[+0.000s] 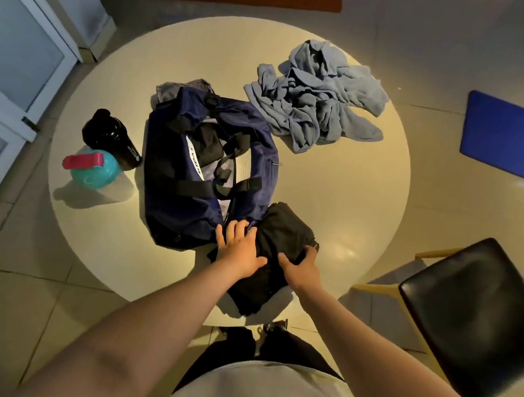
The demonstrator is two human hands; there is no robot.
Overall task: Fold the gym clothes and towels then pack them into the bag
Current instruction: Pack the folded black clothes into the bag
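Left hand point(239, 251): fingers spread, palm pressed flat on the left edge of the folded black fabric garment point(283, 228), fingertips touching the near end of the navy fabric duffel bag point(176, 219). Right hand point(300, 265): fingers curled round the garment's right edge. We judge packing comes next. The bag's unzipped mouth lies ahead-left of the bundle, long axis running away from us, left hand nearer. Bare round cream table point(343, 199) right of the bag; crumpled grey-blue towel point(316, 101) beyond, unfolded.
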